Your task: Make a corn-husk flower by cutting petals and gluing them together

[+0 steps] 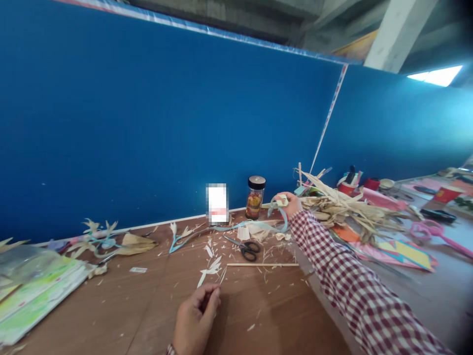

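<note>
Where the brown tabletop (148, 291) runs up toward the blue partition (166, 123), the right hand (290, 204) closes its fingers around a small pale roll of tape (283, 201), held at the far right, between a lidded glass jar (254, 199) and a heap of dried corn husks (332, 203). Pale blue tape (285, 223) loops down beside that grip, its long axis lying roughly left to right; the angled blue end (173, 245) sits well to the left.

Left hand (197, 315): near side, fingers curled in to the thumb; whether they pinch a thin sliver, cannot tell. It is nearer than the right hand to the angled end, which lies beyond it, slightly left. Black-handled scissors (250, 251) rest between the two hands, blades pointing far left; a thin stick (262, 265) lies crosswise just on their near side.
</note>
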The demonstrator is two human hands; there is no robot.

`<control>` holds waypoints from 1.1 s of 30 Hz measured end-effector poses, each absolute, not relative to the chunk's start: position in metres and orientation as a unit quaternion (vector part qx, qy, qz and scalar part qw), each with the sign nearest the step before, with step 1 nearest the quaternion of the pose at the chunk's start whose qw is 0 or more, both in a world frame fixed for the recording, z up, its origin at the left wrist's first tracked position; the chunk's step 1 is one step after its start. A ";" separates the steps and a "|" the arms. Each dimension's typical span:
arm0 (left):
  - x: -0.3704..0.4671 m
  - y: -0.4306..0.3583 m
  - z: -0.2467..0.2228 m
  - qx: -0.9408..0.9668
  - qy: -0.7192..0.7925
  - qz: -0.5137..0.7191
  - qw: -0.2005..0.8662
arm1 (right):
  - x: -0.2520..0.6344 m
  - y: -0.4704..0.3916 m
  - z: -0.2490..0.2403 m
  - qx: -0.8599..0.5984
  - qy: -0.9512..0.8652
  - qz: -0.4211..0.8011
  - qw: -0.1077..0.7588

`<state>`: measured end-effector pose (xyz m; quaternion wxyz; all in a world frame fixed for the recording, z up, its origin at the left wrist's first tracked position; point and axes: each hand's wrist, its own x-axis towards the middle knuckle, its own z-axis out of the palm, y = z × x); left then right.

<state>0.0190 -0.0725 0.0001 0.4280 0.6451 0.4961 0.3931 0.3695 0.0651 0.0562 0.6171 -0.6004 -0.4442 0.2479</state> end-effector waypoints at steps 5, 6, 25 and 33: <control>0.019 -0.072 -0.001 0.637 0.498 0.388 0.442 | 0.355 0.064 0.068 -0.528 -0.437 0.286 0.670; 0.019 -0.072 -0.001 0.636 0.497 0.387 0.446 | 0.352 0.063 0.071 -0.512 -0.438 0.290 0.680; 0.017 -0.072 0.011 0.563 0.480 0.447 0.504 | 0.198 -0.028 0.067 -0.502 -0.602 0.362 0.504; 0.014 -0.070 0.019 0.457 0.477 0.456 0.596 | 0.145 -0.071 0.040 -0.532 -0.682 0.315 0.390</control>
